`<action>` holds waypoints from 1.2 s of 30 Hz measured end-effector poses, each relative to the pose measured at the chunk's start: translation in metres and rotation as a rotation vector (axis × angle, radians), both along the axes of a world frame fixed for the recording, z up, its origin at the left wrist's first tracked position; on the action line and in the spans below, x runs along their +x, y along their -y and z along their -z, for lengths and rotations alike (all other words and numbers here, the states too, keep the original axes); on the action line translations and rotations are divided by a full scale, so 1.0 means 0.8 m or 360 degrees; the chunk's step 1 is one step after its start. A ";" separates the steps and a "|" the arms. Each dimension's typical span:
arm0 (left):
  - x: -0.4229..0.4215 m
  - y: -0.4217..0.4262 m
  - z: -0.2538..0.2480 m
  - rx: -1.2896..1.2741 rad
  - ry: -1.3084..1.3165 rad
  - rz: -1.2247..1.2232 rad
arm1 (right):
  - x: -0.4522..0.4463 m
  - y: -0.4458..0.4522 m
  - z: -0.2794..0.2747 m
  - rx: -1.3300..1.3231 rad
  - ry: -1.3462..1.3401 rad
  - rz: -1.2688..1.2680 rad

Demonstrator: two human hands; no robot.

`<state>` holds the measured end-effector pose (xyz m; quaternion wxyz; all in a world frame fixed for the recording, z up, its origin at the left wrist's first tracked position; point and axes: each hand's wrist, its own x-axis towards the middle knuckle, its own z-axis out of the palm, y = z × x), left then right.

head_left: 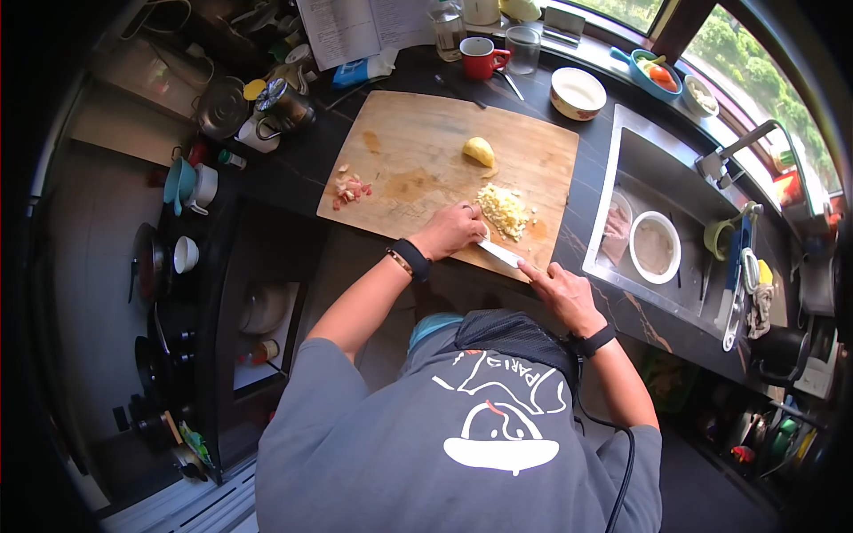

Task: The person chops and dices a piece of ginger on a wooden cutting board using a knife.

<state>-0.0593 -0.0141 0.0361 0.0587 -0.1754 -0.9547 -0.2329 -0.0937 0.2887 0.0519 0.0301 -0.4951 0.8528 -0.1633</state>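
Observation:
My right hand (564,295) grips the handle of a knife (501,252), whose pale blade points left across the near edge of the wooden cutting board (413,133). Close to the blade's tip, my left hand (451,228) has its fingers curled down on the board. A small pale piece shows at its fingertips, too little to name. Just beyond it lies a heap of finely diced pale yellow pieces (504,211). Farther back sits a larger yellow chunk with a rounded top (478,152), perhaps potato. Small pinkish diced bits (350,190) lie at the board's left side.
To the right is a sink (613,240) with a white bowl (655,247) inside. Behind the board stand a red mug (480,60), a glass (522,50) and a patterned bowl (577,94). A moka pot (286,104) and an open book (360,31) are at the back left.

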 end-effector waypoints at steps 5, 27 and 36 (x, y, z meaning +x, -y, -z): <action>-0.013 0.002 0.016 -0.0138 -0.0006 0.0107 | 0.003 -0.005 -0.006 -0.0019 -0.0020 0.0012; 0.003 0.016 0.019 0.0020 0.0227 -0.0108 | 0.018 -0.068 -0.006 -0.0712 0.0488 0.0546; 0.044 -0.047 0.018 0.0124 0.0038 -0.1196 | -0.006 -0.021 -0.008 -0.0606 0.0642 0.0262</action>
